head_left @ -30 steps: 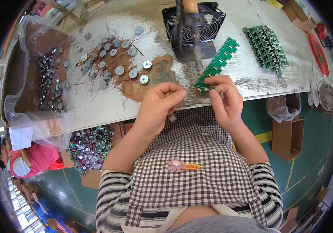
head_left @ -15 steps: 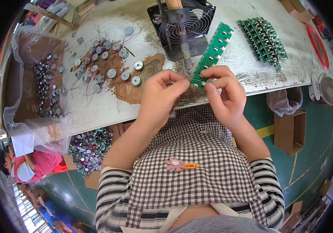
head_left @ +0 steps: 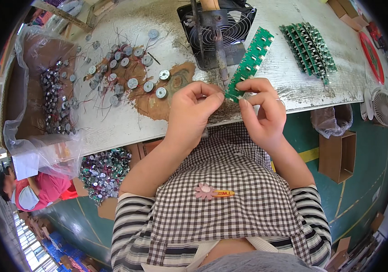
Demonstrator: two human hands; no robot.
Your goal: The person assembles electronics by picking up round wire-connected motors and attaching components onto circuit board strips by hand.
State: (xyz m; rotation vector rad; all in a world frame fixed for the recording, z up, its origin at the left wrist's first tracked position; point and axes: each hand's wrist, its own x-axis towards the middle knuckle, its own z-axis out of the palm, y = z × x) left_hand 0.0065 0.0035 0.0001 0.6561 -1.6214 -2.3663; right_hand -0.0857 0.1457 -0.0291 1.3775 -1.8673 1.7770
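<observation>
A long green circuit board strip (head_left: 251, 60) slants from my hands up beside a soldering iron (head_left: 220, 53). My right hand (head_left: 265, 111) is closed around the near end of this strip, thumb and fingers pinching its edge. Close by on the left, my left hand (head_left: 193, 108) is closed in a pinch at the same end. What sits between its fingertips is hidden or too small to name. The iron's tip points down, right beside the strip's left edge near my fingertips.
A black fan (head_left: 239, 25) stands behind the iron. Small round motors (head_left: 132, 83) with thin wires lie left, beside a plastic-lined box (head_left: 28, 54) of more motors. Stacked green boards (head_left: 307, 50) lie right. Below left, a person in pink (head_left: 51, 190) is visible beyond the table.
The board's near end and my hands have shifted very slightly right. Both hands keep their pinching pose, and the whole view has moved a little.
</observation>
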